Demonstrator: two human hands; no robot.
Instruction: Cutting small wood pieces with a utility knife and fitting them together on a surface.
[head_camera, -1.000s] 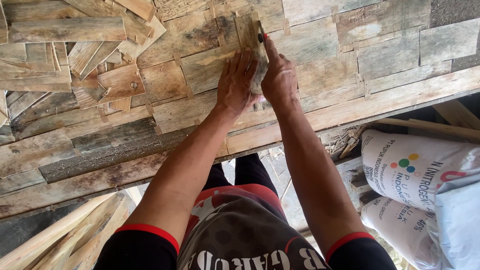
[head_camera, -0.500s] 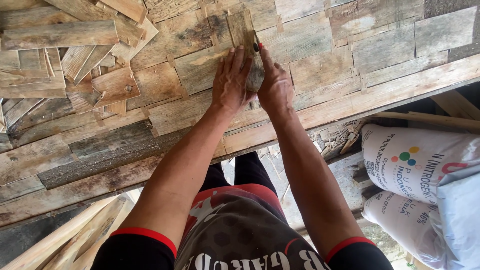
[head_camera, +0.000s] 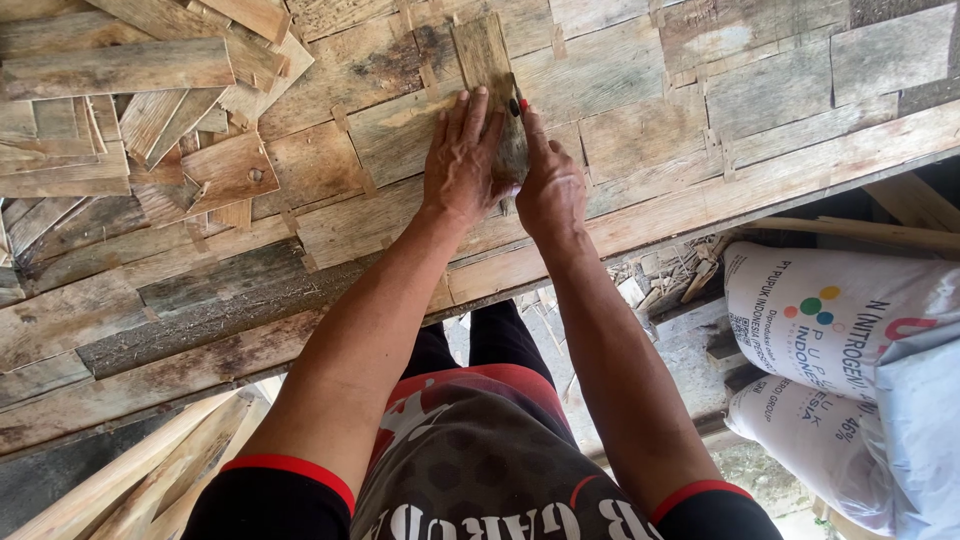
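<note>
My left hand lies flat on the wood strip, my right hand pinching its lower end. Beside the strip, the woven panel is mostly laid; loose strips wait left.

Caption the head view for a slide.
Both hands, left hand and right hand, press a wooden strip onto the woven panel.

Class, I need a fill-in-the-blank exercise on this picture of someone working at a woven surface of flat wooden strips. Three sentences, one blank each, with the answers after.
1. The left hand lies flat with its palm pressed on the woven ____ mat.
2. Both hands meet at one narrow strip that runs away from the person; the right hand is on its ____ side.
3. The loose pile of cut strips lies to the ____ of the hands.

Missing words: wooden; right; left
</note>
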